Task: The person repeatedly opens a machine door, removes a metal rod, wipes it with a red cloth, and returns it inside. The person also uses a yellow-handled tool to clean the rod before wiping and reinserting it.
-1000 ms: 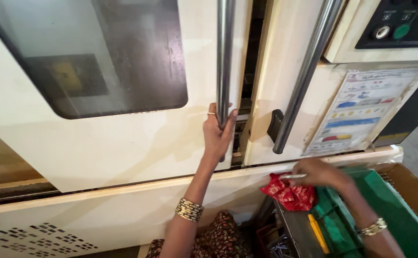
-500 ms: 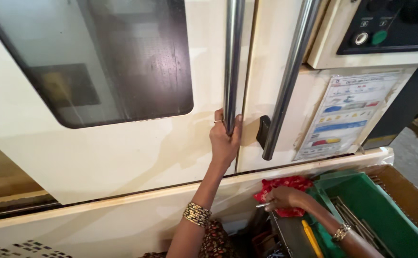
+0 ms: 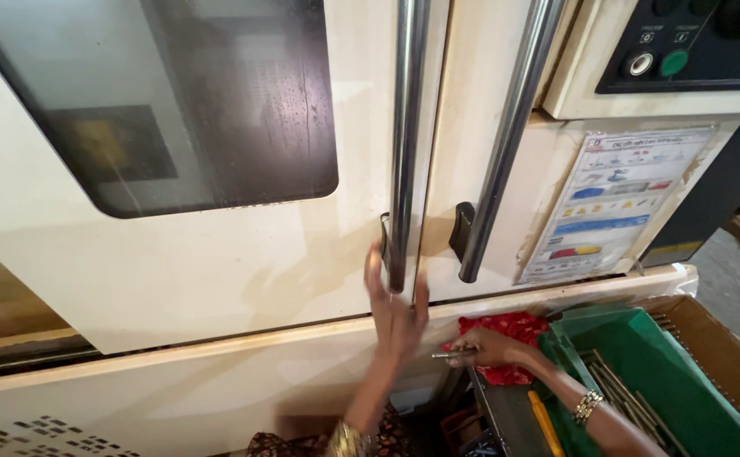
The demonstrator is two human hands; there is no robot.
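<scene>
fingers spread wide on the left hand [image 3: 395, 309], palm up against the cream machine door [image 3: 217, 262], open and gripping nothing, fingertips just at the lower end of the polished round steel handle bar [image 3: 405, 144]. beside that bar, to the hand's right, a second steel handle [image 3: 509, 140] slants down to a black end mount. above the left hand, a dark glass window [image 3: 175, 93] with rounded corners sits in the painted metal door. right hand [image 3: 492, 347] lies lower, curled around a thin metal rod [image 3: 454, 354] that pokes out toward the left hand, resting on a crumpled red cloth [image 3: 514, 326]. beaded bracelet on that wrist. just right of it, a green plastic bin [image 3: 674, 372] holds a bundle of long slim metal rods. a yellow tool [image 3: 546, 423] lies below the right forearm on a dark tray. a laminated chart [image 3: 615, 199] is stuck above the right hand.
</scene>
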